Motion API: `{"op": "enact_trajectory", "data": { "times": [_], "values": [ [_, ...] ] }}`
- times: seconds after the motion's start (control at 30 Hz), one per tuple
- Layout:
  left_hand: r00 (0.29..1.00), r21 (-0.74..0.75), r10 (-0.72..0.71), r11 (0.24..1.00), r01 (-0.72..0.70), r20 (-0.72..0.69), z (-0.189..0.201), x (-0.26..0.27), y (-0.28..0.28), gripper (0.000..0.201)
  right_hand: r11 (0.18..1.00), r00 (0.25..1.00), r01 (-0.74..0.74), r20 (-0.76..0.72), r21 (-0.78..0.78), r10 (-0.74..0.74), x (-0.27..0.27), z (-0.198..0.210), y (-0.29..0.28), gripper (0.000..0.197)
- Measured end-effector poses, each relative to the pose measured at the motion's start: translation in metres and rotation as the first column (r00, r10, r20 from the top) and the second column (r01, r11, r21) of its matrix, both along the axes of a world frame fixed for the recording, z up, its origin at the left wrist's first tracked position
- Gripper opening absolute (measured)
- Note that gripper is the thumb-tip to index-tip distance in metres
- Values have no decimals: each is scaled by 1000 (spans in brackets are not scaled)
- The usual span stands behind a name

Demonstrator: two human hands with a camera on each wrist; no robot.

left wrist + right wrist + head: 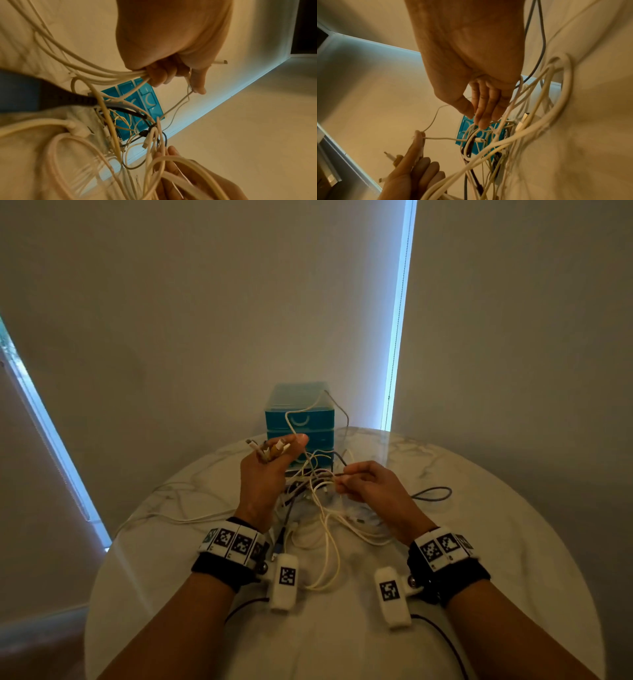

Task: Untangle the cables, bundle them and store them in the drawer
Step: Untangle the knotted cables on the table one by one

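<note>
A tangle of white and dark cables [318, 498] hangs between my two hands above the round marble table [479, 542]. My left hand [270, 463] is raised and grips several cable ends, their plugs [274, 448] sticking out past the knuckles; in the left wrist view the left hand [171, 70] clutches a bunch of white cables [96, 71]. My right hand [356, 481] pinches strands of the tangle; in the right wrist view the right hand's fingertips [481, 121] close on thin white cables [471, 129]. A blue drawer unit [299, 419] stands behind, drawers closed.
A dark cable loop [431, 494] lies on the table to the right. White cable runs [178, 508] trail off to the left of the table. Walls and bright window strips [397, 320] stand close behind the table. Wrist-camera leads [442, 635] hang at my forearms.
</note>
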State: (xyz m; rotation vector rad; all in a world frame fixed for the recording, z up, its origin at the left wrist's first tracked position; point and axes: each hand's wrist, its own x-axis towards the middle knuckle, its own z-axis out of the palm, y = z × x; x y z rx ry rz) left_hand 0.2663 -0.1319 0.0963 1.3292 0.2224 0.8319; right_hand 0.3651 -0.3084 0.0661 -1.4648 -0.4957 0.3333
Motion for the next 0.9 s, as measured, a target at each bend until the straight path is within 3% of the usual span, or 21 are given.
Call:
{"op": "enact_trajectory", "data": {
  "times": [0.17, 0.33, 0.53, 0.7, 0.77, 0.9],
  "values": [
    [993, 29, -119, 992, 119, -9, 1, -3, -5, 22, 998, 961, 42, 276, -51, -26, -14, 7, 0, 17],
    [947, 94, -315, 943, 320, -64, 6, -11, -13, 13, 998, 964, -13, 266, -67, 31, -24, 5, 10, 15],
    [969, 181, -213, 956, 233, -123, 3, -7, 1, 28, 995, 955, 95, 279, 38, -101, -23, 12, 13, 16],
    [971, 166, -208, 960, 226, -117, 2, -4, 1, 21, 991, 978, -62, 193, -119, 84, -30, 4, 19, 21],
    [974, 179, -188, 962, 209, -124, 1, -3, 3, 20, 991, 974, -52, 214, -125, 78, -30, 4, 20, 17],
    [967, 212, -166, 955, 207, -193, 0, -3, 8, 20, 988, 977, 109, 171, 106, -126, -24, 9, 21, 12]
  ]
}}
